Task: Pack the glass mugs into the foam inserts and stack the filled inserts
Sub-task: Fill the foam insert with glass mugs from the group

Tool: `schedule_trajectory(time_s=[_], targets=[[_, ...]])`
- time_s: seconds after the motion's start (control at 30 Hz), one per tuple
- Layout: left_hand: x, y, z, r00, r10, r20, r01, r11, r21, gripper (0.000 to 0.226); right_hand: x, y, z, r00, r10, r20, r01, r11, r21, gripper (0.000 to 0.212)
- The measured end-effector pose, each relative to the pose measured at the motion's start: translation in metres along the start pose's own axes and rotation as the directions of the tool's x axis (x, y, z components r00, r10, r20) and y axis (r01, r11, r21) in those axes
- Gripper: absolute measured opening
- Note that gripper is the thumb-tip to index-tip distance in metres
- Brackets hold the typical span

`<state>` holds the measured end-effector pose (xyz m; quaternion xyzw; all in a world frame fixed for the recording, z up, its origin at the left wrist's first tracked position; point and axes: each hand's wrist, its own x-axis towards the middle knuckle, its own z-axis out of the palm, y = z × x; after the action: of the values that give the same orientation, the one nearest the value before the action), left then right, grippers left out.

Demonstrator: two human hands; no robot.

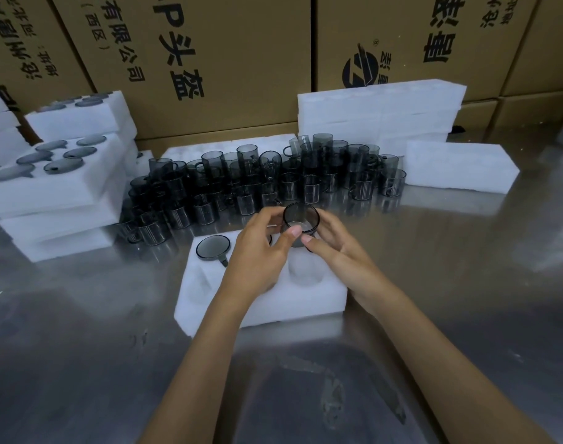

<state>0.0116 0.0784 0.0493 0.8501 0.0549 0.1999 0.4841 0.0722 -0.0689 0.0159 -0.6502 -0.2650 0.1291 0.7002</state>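
Both sets of fingers curl round one smoked glass mug (301,223): the left hand (260,251) has its thumb across the near wall and its other fingers round the far left side, while the right hand (334,245) pinches the right wall, thumb tip meeting the left thumb low on the glass. The mug hangs upright just above the far right pocket of the foam insert (273,302) that lies under both palms, and it looks not yet seated. To the left of the fingers one mug already in the insert (212,248) sits sunk to its rim, its handle pointing toward the wrist. The risk, as I judge it, is a handle turned away from its slot, so the glass jams or chips when pressed, or tilts and tears the foam. Just beyond the fingertips the crowd of loose mugs (267,184) stands close; a careless reach could topple several on the steel table (81,347). Further left, the stack of filled inserts (59,193) sits skewed and could slide.
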Motion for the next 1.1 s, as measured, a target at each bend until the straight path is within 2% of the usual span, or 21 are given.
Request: schedule_trajectory(time_s=[0.2, 0.33, 0.43, 0.63, 0.73, 0.83, 0.93, 1.0, 1.1], targets=[[-0.001, -0.001, 0.001, 1.000, 0.001, -0.010, 0.000, 0.997, 0.082, 0.030, 0.002, 0.003, -0.003, 0.995, 0.075, -0.066, -0.079, 0.995, -0.062, 0.054], [-0.002, -0.001, 0.000, 1.000, -0.003, -0.028, 0.009, 0.977, 0.215, 0.032, 0.002, 0.003, -0.005, 0.993, 0.111, -0.046, -0.114, 0.991, -0.073, 0.052], [-0.002, -0.002, -0.002, 0.999, -0.022, -0.039, 0.030, 0.974, 0.226, 0.032, 0.001, 0.002, -0.004, 0.991, 0.130, -0.041, -0.132, 0.989, -0.065, 0.050], [0.001, -0.007, 0.001, 0.998, -0.037, -0.053, 0.049, 0.968, 0.247, 0.029, 0.000, 0.000, -0.004, 0.992, 0.126, 0.004, -0.125, 0.991, -0.050, 0.031], [0.002, -0.009, 0.001, 0.998, -0.013, -0.058, 0.029, 0.957, 0.290, 0.031, 0.000, -0.004, -0.002, 0.989, 0.147, 0.014, -0.147, 0.989, -0.029, 0.032], [0.001, -0.008, 0.000, 0.997, 0.037, -0.061, -0.015, 0.947, 0.321, 0.029, 0.004, 0.003, -0.006, 0.988, 0.157, -0.012, -0.156, 0.986, 0.059, 0.020], [0.000, -0.009, 0.000, 0.998, 0.051, -0.034, -0.026, 0.860, 0.510, 0.040, 0.004, 0.006, -0.007, 0.987, 0.151, -0.061, -0.148, 0.987, 0.058, 0.032], [-0.001, -0.011, 0.000, 0.998, 0.062, -0.001, -0.048, 0.780, 0.623, 0.049, 0.004, 0.005, -0.006, 0.987, 0.139, -0.087, -0.133, 0.989, 0.067, 0.029], [0.000, -0.015, -0.001, 0.998, 0.055, 0.028, -0.060, 0.741, 0.669, 0.055, 0.005, 0.003, -0.006, 0.981, 0.161, -0.106, -0.152, 0.984, 0.088, 0.019]])
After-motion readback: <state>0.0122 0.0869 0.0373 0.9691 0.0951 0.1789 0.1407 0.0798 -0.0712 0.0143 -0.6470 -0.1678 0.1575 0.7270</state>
